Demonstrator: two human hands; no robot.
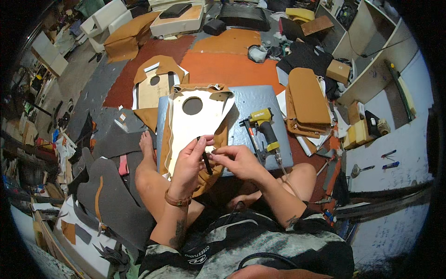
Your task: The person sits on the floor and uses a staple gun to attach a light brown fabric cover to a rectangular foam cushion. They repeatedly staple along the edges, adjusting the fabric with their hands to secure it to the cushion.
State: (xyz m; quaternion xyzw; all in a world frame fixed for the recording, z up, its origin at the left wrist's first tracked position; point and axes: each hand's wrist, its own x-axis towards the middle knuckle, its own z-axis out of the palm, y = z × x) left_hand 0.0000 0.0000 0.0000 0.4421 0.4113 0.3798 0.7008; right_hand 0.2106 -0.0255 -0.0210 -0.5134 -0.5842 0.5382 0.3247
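Note:
In my left hand [189,162], closed fingers grip a thin black strip [206,160] that hangs at a slant. My right hand [239,162] is beside it, fingertips pinched close to the strip; what they hold is too small to make out. Beneath both hands lies a pale panel [186,132] with a round hole, its edges wrapped in brown upholstery cover [223,125]. The panel rests on a blue-grey padded block [253,95]. To the right, a yellow and black air staple gun [265,132] lies on the block, a hose attached to its grip.
Another brown-covered panel [155,86] lies beyond at the left. Brown padded pieces [306,100] are stacked at the right. Dark grey fabric [118,200] spreads beside my left leg. Open wooden shelving [367,35] stands far right. The hose [288,179] runs past my right knee.

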